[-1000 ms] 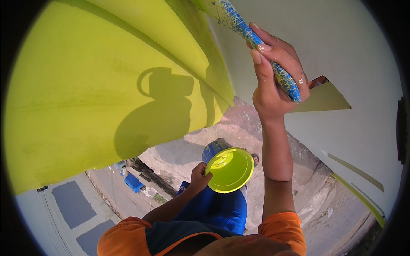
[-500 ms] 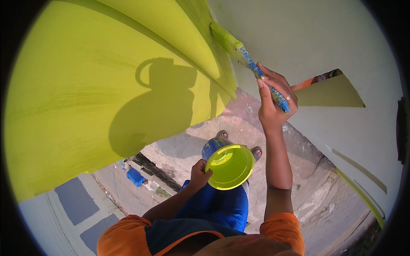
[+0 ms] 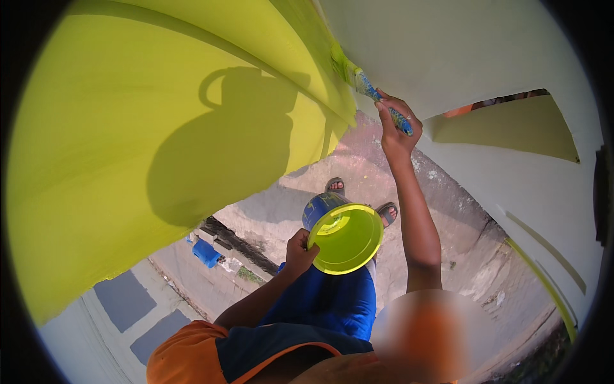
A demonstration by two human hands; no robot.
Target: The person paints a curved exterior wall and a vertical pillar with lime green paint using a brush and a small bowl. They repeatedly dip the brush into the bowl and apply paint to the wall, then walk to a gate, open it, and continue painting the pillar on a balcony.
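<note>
My right hand (image 3: 400,127) is closed around the blue, paint-flecked handle of a paintbrush (image 3: 366,86). The brush's bristles, coated in yellow-green paint, touch the inner corner where the yellow-green wall (image 3: 109,147) meets the pale grey wall (image 3: 441,51). Lower down, my left hand (image 3: 299,253) grips the rim of a blue bucket (image 3: 349,246) at its left side. The bucket tilts so that its mouth faces up toward me, and yellow-green paint covers its inside and rim.
An opening (image 3: 511,125) cuts through the pale wall on the right. My sandalled feet (image 3: 387,212) stand on the rough concrete floor (image 3: 268,211) beyond the bucket. A blue object (image 3: 206,253) lies at the lower left. My shadow falls across the painted wall.
My right hand has come lower and slightly left, and the brush tip has slid down the corner. The bucket has shifted slightly upward in view, still in my left hand.
</note>
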